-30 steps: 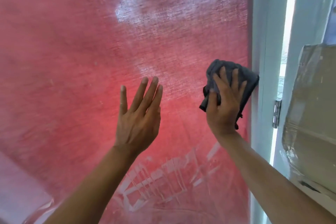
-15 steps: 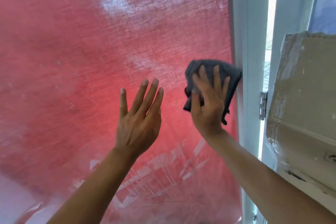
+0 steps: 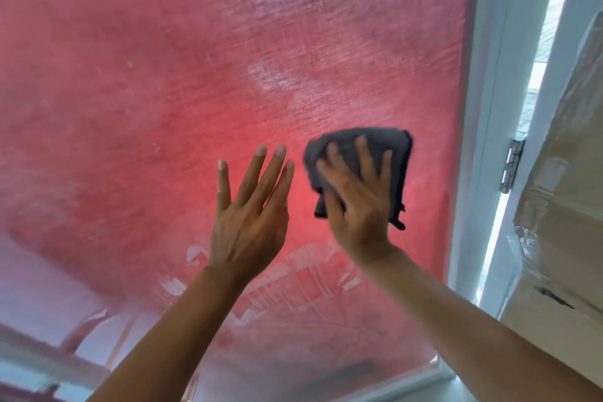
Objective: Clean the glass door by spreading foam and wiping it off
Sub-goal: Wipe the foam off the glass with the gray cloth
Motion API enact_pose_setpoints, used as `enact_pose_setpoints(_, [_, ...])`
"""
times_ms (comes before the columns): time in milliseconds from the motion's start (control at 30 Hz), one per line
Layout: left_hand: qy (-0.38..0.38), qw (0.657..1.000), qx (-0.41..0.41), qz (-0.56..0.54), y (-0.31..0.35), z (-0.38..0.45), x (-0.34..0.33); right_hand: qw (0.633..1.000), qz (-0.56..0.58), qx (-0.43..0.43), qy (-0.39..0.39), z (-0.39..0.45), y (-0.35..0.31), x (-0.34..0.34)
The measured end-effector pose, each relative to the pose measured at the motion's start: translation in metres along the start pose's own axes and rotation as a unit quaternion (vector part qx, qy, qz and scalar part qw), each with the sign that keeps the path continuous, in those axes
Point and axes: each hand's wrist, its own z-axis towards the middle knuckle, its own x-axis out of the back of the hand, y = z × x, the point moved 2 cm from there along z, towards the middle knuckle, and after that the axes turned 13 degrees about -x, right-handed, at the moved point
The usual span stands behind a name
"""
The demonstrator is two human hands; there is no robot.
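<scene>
**Wipe pass in hand, mid-pane**

Your right hand (image 3: 357, 202) presses a dark grey cloth (image 3: 388, 153) flat against the glass door (image 3: 130, 91), fingers spread over the fabric w/ the thumb tucked at its lower left edge. Looks like pressing more than pinching, but motion blur hides whether any finger hooks the cloth. Your left hand (image 3: 249, 222) is up just beside it, fingers straight and close together, holding nothing; can't tell if the palm touches the glass or hovers off it. The 2 hands are near but apart.

The pane fills most of the view, w/ red woven fabric behind it. Whitish hazy patches sit high on the glass and above the cloth, prob. foam film not yet wiped. The white door frame (image 3: 479, 140) and a hinge (image 3: 510, 170) stand to the right, a taped cardboard box (image 3: 567, 206) beyond.

Step, as I read it: the wiping-off stage, approx. midway. Next move calls for steady flat pressure and overlapping strokes toward those hazy patches; watch the cloth doesn't bunch under your palm.
</scene>
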Motion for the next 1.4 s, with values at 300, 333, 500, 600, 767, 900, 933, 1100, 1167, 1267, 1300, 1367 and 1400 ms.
enact_pose_setpoints(300, [-0.016,1.000,0.008,0.000,-0.022,-0.047,0.008,0.998,-0.033,0.041,-0.015,0.007,-0.010,-0.004])
enact_pose_setpoints(333, [-0.017,1.000,0.008,0.001,-0.023,-0.050,0.009,0.999,-0.027,0.021,-0.005,0.007,-0.016,-0.008])
enact_pose_setpoints(500, [-0.010,0.999,0.036,0.012,-0.027,-0.069,0.012,0.988,-0.014,0.117,-0.102,-0.026,-0.038,-0.025])
enact_pose_setpoints(600, [-0.011,0.998,0.048,0.025,-0.033,-0.084,0.014,0.985,-0.010,0.144,-0.098,-0.028,-0.033,-0.028])
enact_pose_setpoints(767, [-0.002,0.997,0.054,0.053,-0.041,-0.100,0.015,0.998,0.028,0.057,0.025,-0.013,-0.034,-0.038])
enact_pose_setpoints(900, [0.005,0.996,0.062,0.071,-0.044,-0.116,0.013,0.994,0.032,0.101,-0.019,-0.041,-0.041,-0.049])
enact_pose_setpoints(933, [0.010,0.995,0.064,0.076,-0.045,-0.121,0.012,0.988,0.022,0.145,-0.047,-0.053,-0.040,-0.050])
enact_pose_setpoints(1100, [0.035,0.991,0.070,0.111,-0.042,-0.146,0.003,0.959,-0.002,0.277,-0.058,-0.049,-0.035,-0.052])
enact_pose_setpoints(1167, [0.044,0.990,0.070,0.117,-0.042,-0.152,0.000,0.972,0.013,0.235,-0.007,-0.040,-0.048,-0.059])
enact_pose_setpoints(1267, [0.060,0.988,0.072,0.126,-0.043,-0.155,-0.004,0.983,0.041,0.178,0.014,-0.060,-0.065,-0.067])
enact_pose_setpoints(1300, [0.064,0.987,0.072,0.131,-0.043,-0.156,-0.005,0.979,0.031,0.201,-0.002,-0.074,-0.063,-0.068])
enact_pose_setpoints(1367, [0.066,0.985,0.072,0.140,-0.041,-0.161,-0.007,0.958,-0.008,0.284,-0.033,-0.096,-0.047,-0.065])
enact_pose_setpoints(1400, [0.065,0.985,0.073,0.143,-0.041,-0.165,-0.009,0.948,-0.027,0.316,-0.035,-0.099,-0.037,-0.061])
